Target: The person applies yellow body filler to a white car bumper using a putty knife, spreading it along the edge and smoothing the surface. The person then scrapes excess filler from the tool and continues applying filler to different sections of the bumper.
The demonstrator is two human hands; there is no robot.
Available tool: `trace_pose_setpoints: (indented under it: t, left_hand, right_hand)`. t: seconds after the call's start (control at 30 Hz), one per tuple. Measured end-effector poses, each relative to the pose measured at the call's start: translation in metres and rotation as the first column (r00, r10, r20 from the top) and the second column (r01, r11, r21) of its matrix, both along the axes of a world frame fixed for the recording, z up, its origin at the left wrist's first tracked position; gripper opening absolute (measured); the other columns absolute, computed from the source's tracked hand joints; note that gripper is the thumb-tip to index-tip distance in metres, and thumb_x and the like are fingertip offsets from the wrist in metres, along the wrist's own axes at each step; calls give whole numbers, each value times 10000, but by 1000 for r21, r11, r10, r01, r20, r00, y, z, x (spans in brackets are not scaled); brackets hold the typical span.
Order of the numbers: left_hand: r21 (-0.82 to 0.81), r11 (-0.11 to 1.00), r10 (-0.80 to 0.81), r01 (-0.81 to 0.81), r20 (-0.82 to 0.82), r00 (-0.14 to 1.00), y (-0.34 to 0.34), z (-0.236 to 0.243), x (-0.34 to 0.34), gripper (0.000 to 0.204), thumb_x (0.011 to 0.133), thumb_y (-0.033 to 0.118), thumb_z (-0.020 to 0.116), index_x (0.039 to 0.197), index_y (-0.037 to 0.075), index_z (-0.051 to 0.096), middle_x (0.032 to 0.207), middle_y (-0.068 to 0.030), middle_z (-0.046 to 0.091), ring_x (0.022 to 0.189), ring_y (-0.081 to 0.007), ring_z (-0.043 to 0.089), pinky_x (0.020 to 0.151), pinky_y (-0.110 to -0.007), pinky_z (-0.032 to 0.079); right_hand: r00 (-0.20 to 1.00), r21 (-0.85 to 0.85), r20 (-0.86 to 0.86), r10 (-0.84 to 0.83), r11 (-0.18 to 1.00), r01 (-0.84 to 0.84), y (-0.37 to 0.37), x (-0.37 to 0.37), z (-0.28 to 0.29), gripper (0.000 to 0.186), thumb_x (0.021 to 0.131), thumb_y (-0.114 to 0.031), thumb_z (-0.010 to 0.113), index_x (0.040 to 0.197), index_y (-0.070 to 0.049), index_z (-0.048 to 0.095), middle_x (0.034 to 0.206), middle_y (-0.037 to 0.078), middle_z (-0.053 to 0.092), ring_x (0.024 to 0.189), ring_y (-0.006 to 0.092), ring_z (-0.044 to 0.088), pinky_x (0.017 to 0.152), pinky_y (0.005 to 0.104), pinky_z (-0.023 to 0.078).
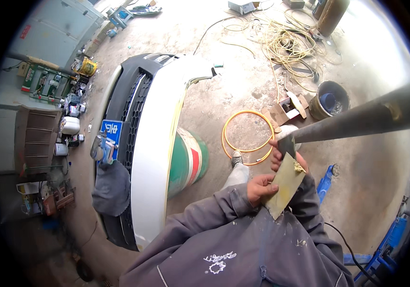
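Note:
My left hand (261,188) grips the lower part of a flat, yellowish-stained putty board (284,192), thumb on top. A lump of yellow putty (299,167) sits at the board's upper right edge. Just beyond the board, my right hand (276,157) is closed around a dark flat putty spreader (286,145); the board covers part of this hand. To my left stands a car bumper (153,138), white with a black grille, propped on a green drum (180,165). A grey cloth (112,189) and a blue plate (113,136) are on its grille side.
A thick grey pole (358,119) crosses from the right toward my hands. A coiled orange hose (225,138) lies by my foot. Farther off are a black bucket (320,110), an open cardboard box (275,114) and tangled yellow hose (286,43). A blue jack (326,184) stands at right.

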State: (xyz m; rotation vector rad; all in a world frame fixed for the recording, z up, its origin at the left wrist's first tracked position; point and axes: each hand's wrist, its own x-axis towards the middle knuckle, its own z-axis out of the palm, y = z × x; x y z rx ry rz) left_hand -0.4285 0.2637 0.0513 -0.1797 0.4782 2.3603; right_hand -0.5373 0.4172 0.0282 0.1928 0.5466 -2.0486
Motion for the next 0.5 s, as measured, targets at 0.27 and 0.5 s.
trace_pose_setpoints:
  t: [0.27,0.5]
  left_hand:
    - [-419,763,470,-492,-163,868,-77,-29,-77,415,916,105,589,1284,-15,442,1169,-101,600,1056,-180,586,912,-315,471]
    - [-606,366,502,-706,-510,699,-73,-33,-117,376,914,67,570,1259,-10,442,1148,-96,583,1037,-167,563,915,-298,428]
  right_hand:
    - [980,244,-138,-140,955,171,12,-26,-29,347,927,-194,547,1212,-9,477,980,61,543,921,208,550,791,376,500]
    - [936,274,-146,-320,896,349,-44,-81,-32,308,953,-107,483,1242,-4,503,1190,129,588,1082,253,581,937,408,465]
